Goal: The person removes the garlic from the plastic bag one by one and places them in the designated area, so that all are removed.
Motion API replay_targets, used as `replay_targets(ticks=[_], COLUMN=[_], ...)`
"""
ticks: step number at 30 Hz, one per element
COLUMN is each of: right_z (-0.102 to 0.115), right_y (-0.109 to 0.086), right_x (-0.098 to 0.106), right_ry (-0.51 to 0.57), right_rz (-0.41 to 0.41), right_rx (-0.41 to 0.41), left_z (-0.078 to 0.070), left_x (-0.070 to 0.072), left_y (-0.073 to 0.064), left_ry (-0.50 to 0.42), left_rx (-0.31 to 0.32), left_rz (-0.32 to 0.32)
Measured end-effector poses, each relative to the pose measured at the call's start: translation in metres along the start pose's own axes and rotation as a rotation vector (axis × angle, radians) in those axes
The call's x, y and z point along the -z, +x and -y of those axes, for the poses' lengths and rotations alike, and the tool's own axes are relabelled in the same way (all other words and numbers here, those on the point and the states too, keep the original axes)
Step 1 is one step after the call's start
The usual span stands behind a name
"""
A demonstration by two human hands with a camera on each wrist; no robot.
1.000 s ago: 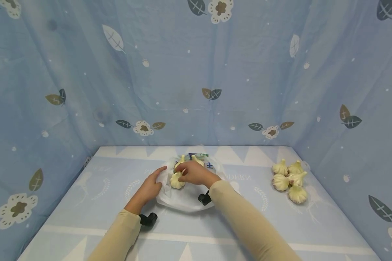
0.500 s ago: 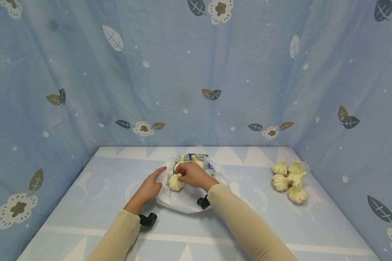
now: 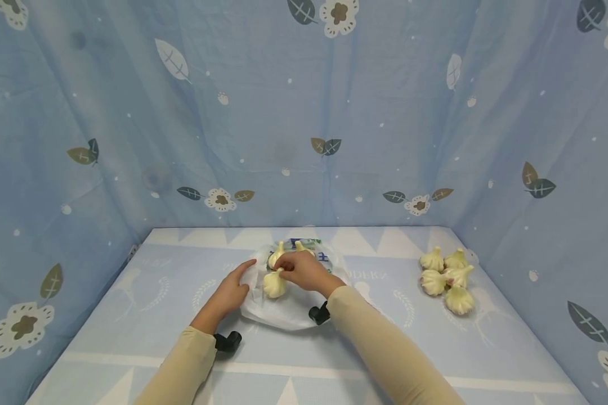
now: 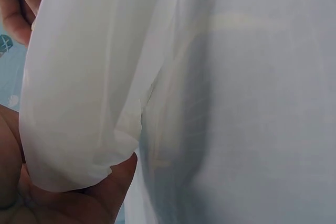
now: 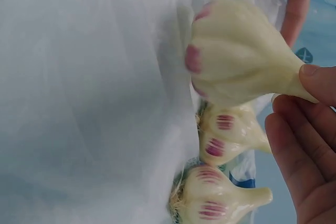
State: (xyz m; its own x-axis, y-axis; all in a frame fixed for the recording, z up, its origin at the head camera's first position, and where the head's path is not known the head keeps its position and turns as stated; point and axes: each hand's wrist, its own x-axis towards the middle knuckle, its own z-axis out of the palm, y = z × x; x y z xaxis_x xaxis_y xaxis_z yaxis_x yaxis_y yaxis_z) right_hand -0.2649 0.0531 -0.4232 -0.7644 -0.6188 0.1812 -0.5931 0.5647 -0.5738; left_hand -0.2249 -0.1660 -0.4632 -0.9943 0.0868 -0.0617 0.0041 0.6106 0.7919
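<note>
My right hand [image 3: 306,271] pinches a garlic bulb [image 5: 236,53] by its stem, between thumb and fingertips, at the mouth of a white plastic bag [image 3: 284,315]. Pale yellow with purple patches, the bulb hangs root end away from the fingers. Behind it two more garlic bulbs, one [image 5: 226,198] with purple stripes and root hairs, lie at the bag; the right hand partly covers them in the head view. My left hand [image 3: 228,292] is at the bag's left edge, index finger extended and thumb spread apart. In the left wrist view, the bag's film drapes over its fingers.
Several garlic bulbs [image 3: 447,278] sit in a cluster on the right side of the patterned table [image 3: 182,320]. A blue curtain [image 3: 263,112] printed with leaves and flowers surrounds the back and sides. Black wrist cameras [image 3: 228,341] project from both wrists.
The garlic bulb in my right hand has turned slightly and hangs more upright, stem up. My left hand keeps its place at the bag's edge. The head view has shifted slightly.
</note>
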Motion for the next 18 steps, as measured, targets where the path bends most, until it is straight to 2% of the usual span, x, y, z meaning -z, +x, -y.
replay_targets(ticks=[10, 18], right_z=[-0.002, -0.007], right_y=[-0.008, -0.018], right_x=[0.012, 0.020], right_ry=[0.066, 0.078], right_rz=[-0.021, -0.074], right_rx=[0.001, -0.005], left_z=[0.000, 0.001], left_x=[-0.001, 0.000], left_y=[0.001, 0.001], left_ry=[0.006, 0.010], left_rx=[0.026, 0.002], left_rz=[0.000, -0.003])
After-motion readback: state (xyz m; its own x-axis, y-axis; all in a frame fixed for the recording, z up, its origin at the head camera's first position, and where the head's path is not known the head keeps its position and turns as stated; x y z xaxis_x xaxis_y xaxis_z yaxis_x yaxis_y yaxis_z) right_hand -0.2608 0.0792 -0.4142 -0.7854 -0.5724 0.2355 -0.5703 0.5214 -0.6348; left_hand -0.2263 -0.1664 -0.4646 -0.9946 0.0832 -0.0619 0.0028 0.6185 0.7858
